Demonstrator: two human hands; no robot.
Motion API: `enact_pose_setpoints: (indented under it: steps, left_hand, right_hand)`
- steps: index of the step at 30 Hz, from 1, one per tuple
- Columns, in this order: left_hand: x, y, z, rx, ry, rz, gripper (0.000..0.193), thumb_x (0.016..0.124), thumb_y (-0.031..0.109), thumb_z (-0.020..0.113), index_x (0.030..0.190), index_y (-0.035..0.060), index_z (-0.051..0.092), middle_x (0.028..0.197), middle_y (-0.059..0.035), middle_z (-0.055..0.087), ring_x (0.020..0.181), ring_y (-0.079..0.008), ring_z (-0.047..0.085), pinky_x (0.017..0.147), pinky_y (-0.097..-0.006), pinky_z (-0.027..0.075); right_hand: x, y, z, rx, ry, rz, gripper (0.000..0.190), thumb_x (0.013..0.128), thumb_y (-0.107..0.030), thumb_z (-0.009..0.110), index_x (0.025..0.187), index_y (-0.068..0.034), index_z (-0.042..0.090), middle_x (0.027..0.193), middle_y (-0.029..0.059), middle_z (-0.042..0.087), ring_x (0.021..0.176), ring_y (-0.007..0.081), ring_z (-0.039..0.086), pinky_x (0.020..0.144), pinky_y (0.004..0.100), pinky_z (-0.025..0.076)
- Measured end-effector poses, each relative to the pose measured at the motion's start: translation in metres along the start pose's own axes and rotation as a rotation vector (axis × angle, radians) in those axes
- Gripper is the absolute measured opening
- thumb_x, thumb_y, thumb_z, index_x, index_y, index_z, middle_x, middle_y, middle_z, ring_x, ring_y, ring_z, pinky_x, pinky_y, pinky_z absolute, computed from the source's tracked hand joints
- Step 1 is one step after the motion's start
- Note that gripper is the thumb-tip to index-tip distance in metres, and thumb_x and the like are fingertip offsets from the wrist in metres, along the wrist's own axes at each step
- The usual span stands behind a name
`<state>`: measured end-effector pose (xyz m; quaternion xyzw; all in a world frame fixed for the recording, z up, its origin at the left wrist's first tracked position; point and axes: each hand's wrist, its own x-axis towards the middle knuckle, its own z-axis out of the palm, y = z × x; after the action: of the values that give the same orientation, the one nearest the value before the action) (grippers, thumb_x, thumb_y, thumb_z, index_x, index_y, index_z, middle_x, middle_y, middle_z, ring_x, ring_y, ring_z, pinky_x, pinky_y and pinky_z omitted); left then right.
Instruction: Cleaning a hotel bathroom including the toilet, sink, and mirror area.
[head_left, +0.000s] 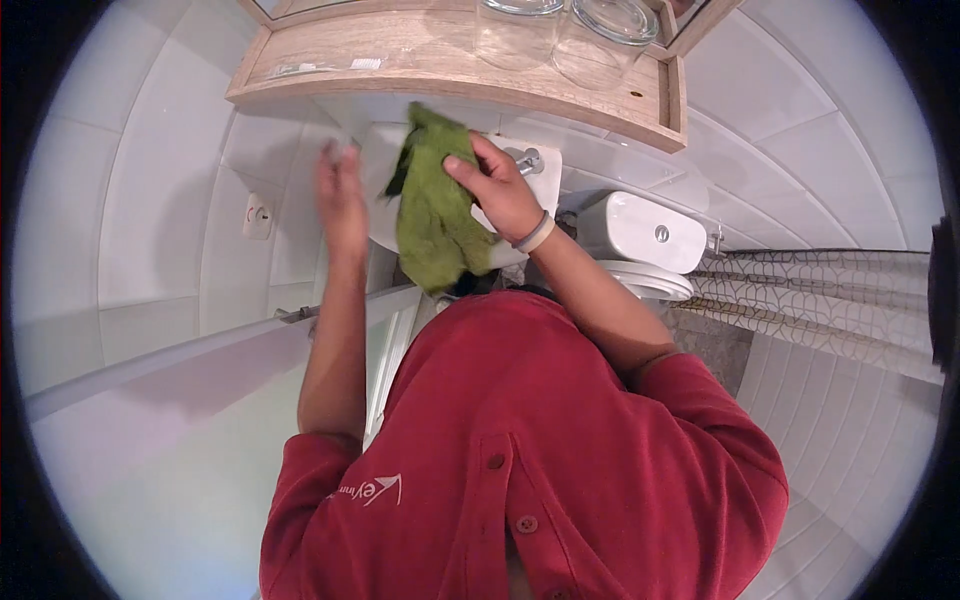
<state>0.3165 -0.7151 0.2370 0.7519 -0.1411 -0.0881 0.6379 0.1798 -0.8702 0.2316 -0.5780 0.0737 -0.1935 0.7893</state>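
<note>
A green cloth (439, 202) hangs from my right hand (506, 191), which pinches its right edge between thumb and fingers; a light band circles that wrist. Small dark patches show at the cloth's left side and bottom. My left hand (343, 191) is raised to the left of the cloth, apart from it, blurred, with nothing seen in it. Under the cloth and both sides of it is a white washbasin (550, 187), partly hidden, with a chrome tap (529, 160) just right of my right hand.
Above the basin, a wooden shelf (450, 84) below a mirror bears glass jars (600, 45) and a wrapped toothbrush (366, 64). A white toilet (652, 232) and patterned shower curtain (810, 292) stand right. A wall socket (257, 216) and door (180, 420) lie left.
</note>
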Motion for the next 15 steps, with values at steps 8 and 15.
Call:
enact_pose_setpoints:
  steps: [8, 15]
  left_hand:
    - [-0.046, 0.000, 0.024, -0.601, -0.562, -0.430, 0.034, 0.100, 0.024, 0.050, 0.127, 0.0025, 0.052, 0.122, -0.0075, 0.059, 0.106, -0.0155, 0.059, 0.092, -0.0339, 0.047]
    - [-0.040, 0.007, 0.015, -0.495, -0.526, -0.472, 0.030, 0.098, 0.024, 0.054, 0.119, 0.0028, 0.060, 0.111, -0.0034, 0.062, 0.099, -0.0108, 0.058, 0.083, -0.0284, 0.049]
  right_hand:
    - [-0.021, 0.007, -0.033, 0.483, -0.048, 0.212, 0.022, 0.096, -0.020, 0.055, 0.113, -0.007, 0.058, 0.106, 0.0034, 0.060, 0.093, 0.0144, 0.059, 0.080, 0.0306, 0.051]
    - [-0.032, 0.040, -0.032, 0.829, 0.078, 0.274, 0.010, 0.093, -0.014, 0.058, 0.102, -0.010, 0.059, 0.098, 0.0018, 0.062, 0.092, 0.0158, 0.060, 0.085, 0.0303, 0.047]
